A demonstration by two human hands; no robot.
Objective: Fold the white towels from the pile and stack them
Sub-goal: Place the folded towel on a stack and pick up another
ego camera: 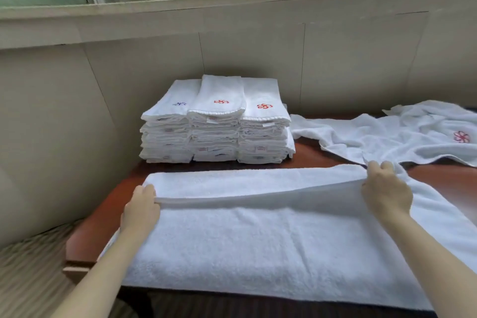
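Both hands, left hand (pixel 141 208) and right hand (pixel 385 188), pinched the towel (pixel 232 245) edge before the stack (pixel 216 124); an uneven pull could skew the fold.

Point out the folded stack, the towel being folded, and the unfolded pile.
folded stack (pixel 219 90): head view, top of the middle column.
towel being folded (pixel 258 240): head view, flat middle of the lower layer.
unfolded pile (pixel 387 134): head view, rumpled cloth around its middle.

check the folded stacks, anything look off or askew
Nothing serious: the left stack's top towel bears a blue emblem, the other two red, and the right stack has edges jutting out rightward.
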